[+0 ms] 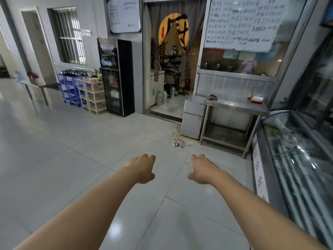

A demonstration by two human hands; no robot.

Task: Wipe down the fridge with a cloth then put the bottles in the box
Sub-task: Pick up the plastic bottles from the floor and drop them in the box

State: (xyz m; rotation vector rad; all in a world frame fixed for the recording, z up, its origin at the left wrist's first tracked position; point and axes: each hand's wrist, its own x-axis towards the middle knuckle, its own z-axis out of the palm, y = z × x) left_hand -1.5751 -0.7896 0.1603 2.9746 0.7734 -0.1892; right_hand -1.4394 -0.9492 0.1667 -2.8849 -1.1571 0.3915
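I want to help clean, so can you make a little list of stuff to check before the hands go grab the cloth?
1. Hands free: ok. The left hand and right hand hold nothing, fingers loosely curled.
2. Cloth found: ok, probably. A crumpled rag lies on the steel table.
3. Fridge found: ok. The small silver fridge stands beside that table, doors shut.
4. Path clear: not ok. Bottles and litter lie on the floor in front of the fridge.
5. Box for bottles: cannot tell, none clearly seen.
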